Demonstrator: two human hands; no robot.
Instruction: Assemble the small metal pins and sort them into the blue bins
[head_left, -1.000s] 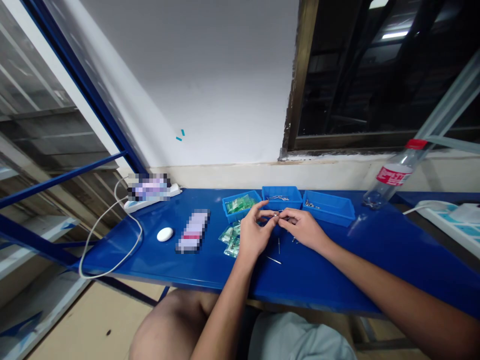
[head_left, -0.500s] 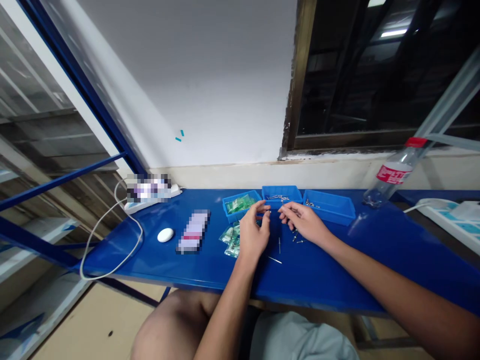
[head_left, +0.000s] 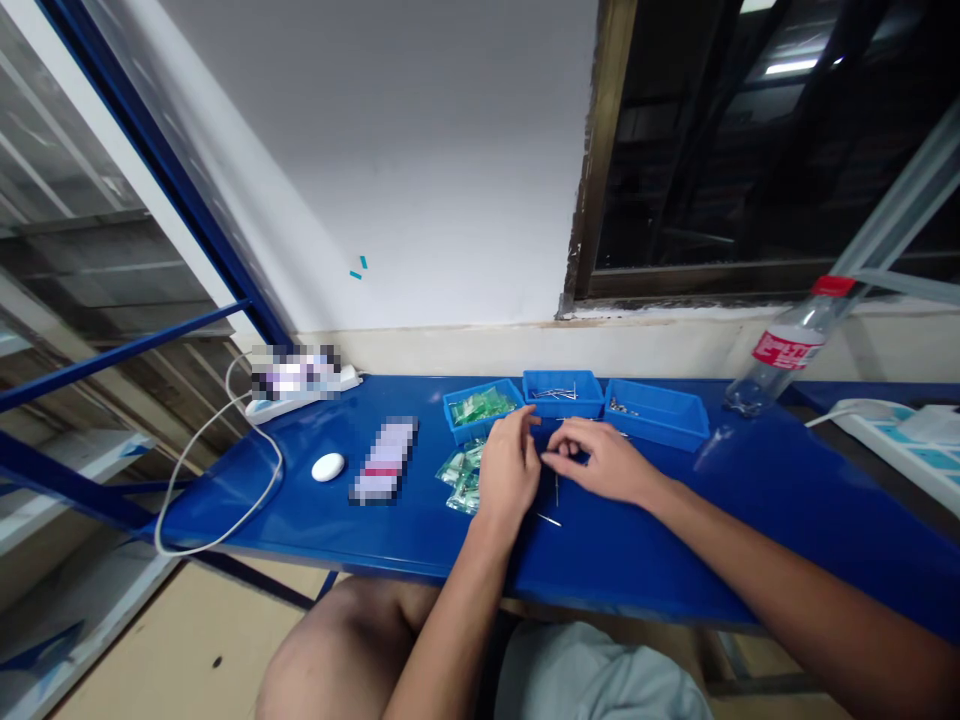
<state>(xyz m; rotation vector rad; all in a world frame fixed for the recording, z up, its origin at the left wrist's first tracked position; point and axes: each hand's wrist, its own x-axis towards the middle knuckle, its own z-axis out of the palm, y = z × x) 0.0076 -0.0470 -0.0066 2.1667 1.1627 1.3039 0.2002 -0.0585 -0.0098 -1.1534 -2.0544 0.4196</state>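
My left hand (head_left: 511, 465) is curled above the blue table, its thumb and fingers drawn together; anything in its grip is hidden. Close beside it, my right hand (head_left: 604, 460) has thumb and forefinger pinched near the left fingertips, and what they hold is too small to make out. Below the hands lie thin metal pins resembling blind rivets, one (head_left: 550, 519) nearest the front edge. Clear and green plastic packets (head_left: 463, 490) lie just left of my left hand. Beyond my hands, a blue tray (head_left: 562, 408) holds more of the metal pins.
A left blue tray (head_left: 469, 433) contains green packets; the right one (head_left: 675, 430) has small metal parts. Leftward are a blurred-out phone-like object (head_left: 384, 462), a white oval object (head_left: 328, 467) and a cable (head_left: 279, 470). A red-capped bottle (head_left: 787, 350) stands at back right.
My right hand has moved left and slightly down, bringing its pinched fingers close to my left hand. My left fingers have closed further. The view has shifted slightly.
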